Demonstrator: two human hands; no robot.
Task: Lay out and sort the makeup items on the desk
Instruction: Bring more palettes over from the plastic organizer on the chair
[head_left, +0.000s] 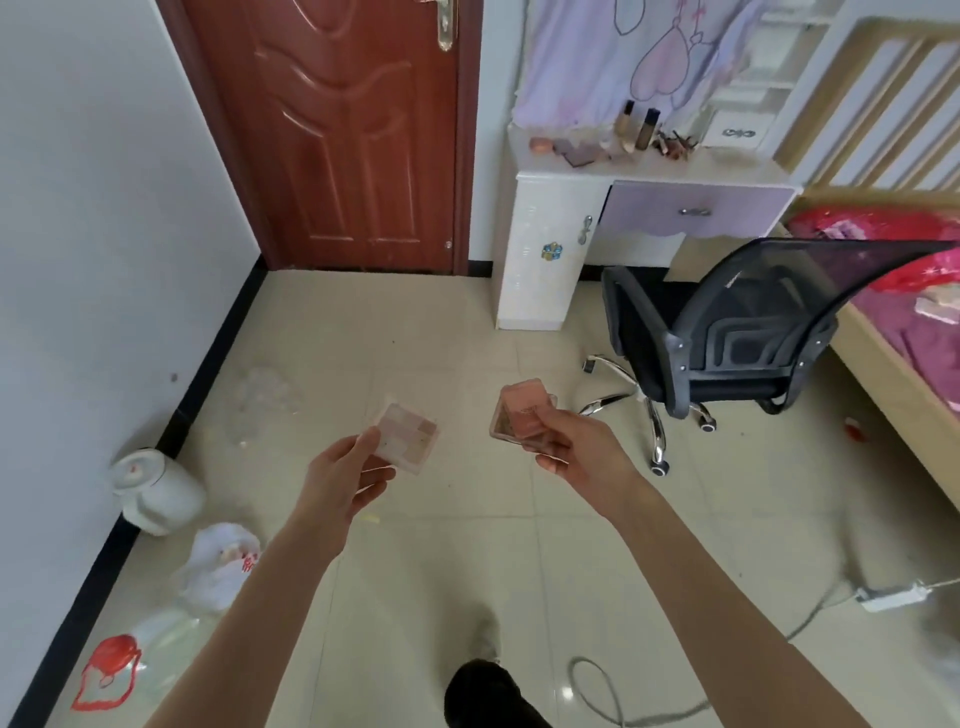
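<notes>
I'm standing out on the tiled floor with both arms stretched ahead, well short of the desk (727, 174), which sits up at about one o'clock against the far wall. My left hand (345, 480) pinches a pale pink palette (405, 434) by its near corner, thumb on top and fingers curled underneath, so the pans face up where I can read them. My right hand (576, 449) grips what looks like two small peach compacts (522, 418) stacked together, fingers wrapped across the top; I can't tell exactly how many pieces are in that stack. I'd say both are held flat and apart so nothing spills or knocks while I carry them over.

The desk already has makeup on it: two bottles (636, 124) standing toward the back, flat palettes (574, 150) at the left, and a loose cluster of lipsticks (675, 143) to the right of the bottles. The front strip and the right end of the top look bare, which is where I judge these should land.

The route is the issue. A black chair (727, 332) stands at two o'clock in front of the drawer, its wheeled legs splayed toward me, with the bed (904, 374) close behind it at three o'clock. The open lane runs at twelve o'clock toward the door (337, 130), reaching the desk's left corner. A cable (597, 686) loops on the floor near my foot at five o'clock
</notes>
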